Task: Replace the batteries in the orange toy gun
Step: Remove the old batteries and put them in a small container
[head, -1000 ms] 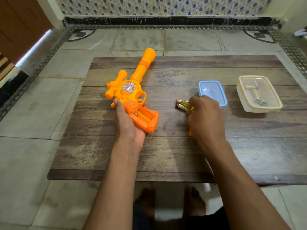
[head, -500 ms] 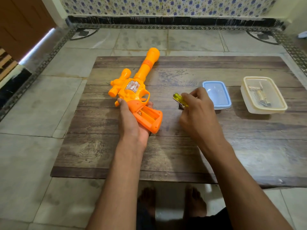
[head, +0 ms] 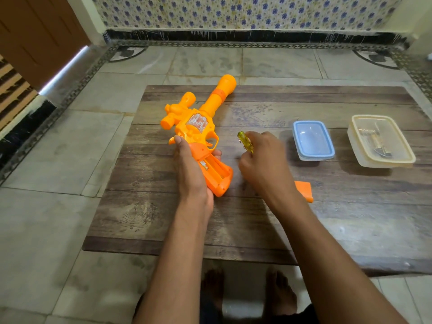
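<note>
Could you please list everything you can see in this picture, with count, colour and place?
orange plastic toy gun: one, orange, left part of the table, grip compartment open and facing up.
flat orange plastic cover piece: one, orange, on the table by the right forearm.
yellow-green handled tool: one, translucent yellow-green, in the right hand.
blue plastic container: one, light blue, right of centre on the table.
cream plastic container: one, cream, far right, small items inside, unclear which.
brown wooden table: one, dark brown, on the tiled floor.
left hand: one, grips the gun's handle.
right hand: one, holds the tool.
bare feet: two, below the table's near edge.
</note>
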